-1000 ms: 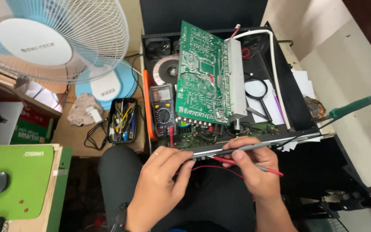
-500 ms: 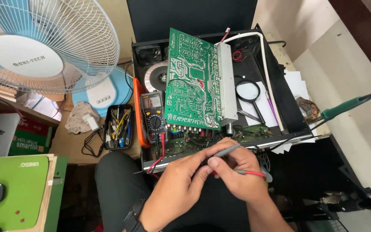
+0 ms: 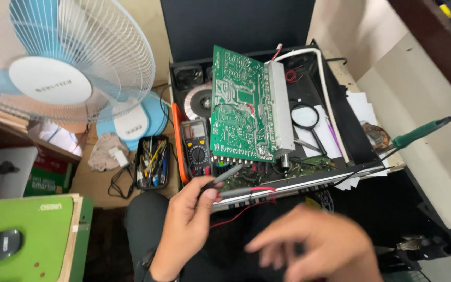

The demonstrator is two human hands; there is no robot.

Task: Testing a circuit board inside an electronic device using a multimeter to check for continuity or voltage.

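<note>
The left hand (image 3: 186,222) sits at about seven o'clock from the open black chassis (image 3: 358,156), its fingers pinched around two slim grey meter probes (image 3: 223,177) whose tips lie at the chassis's front metal rail (image 3: 298,185); a thin red lead (image 3: 236,214) droops from them toward the lap. The right hand (image 3: 314,245) hangs blurred at five o'clock, fingers spread loosely and holding nothing, just clear of the rail. Inside the chassis a flat green circuit board (image 3: 238,117) stands tilted up, its solder side glinting, with a ribbed silver heat sink (image 3: 280,112) along its three o'clock edge. At nine o'clock of the board lie a round wound transformer (image 3: 198,102) and a dark multimeter (image 3: 197,149) with an orange side, tight against the chassis wall. At three o'clock a round magnifying glass (image 3: 305,117) rests on white paper, with some bare floor of the case around it. A green-handled screwdriver (image 3: 418,133) juts past the chassis's right edge. Further toward nine o'clock a small black tray (image 3: 152,161) of bits and a white-and-blue fan (image 3: 74,68) crowd the surface, leaving little room on that side.
</note>
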